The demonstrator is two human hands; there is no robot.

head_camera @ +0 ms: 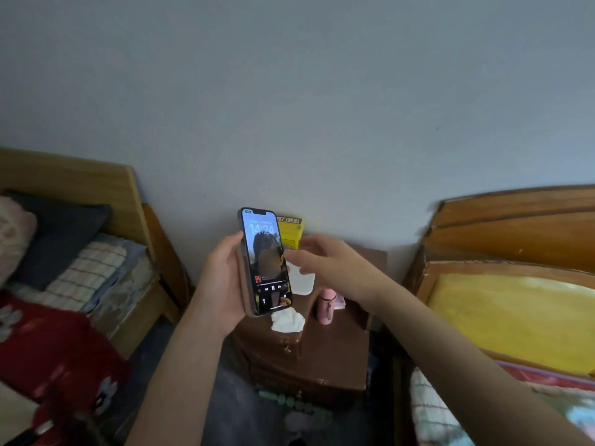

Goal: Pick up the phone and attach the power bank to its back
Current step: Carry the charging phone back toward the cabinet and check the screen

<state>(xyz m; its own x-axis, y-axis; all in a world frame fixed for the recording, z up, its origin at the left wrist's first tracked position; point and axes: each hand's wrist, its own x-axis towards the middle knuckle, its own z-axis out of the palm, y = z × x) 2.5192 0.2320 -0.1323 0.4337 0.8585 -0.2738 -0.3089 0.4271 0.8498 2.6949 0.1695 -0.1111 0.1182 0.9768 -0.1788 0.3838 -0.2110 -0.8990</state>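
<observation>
Left hand (222, 284) grips the upright phone (265, 262) by its edge, lit screen toward the camera, held above the brown surface (335, 342). A thicker slab, likely the power bank (242, 281), sits against the phone's back. Right hand (325, 262), fingers loosely spread and empty, hovers just beside the phone's right edge.

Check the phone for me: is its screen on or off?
On. The phone, upright in the left hand, shows a lit lock screen with clock and music controls.
</observation>
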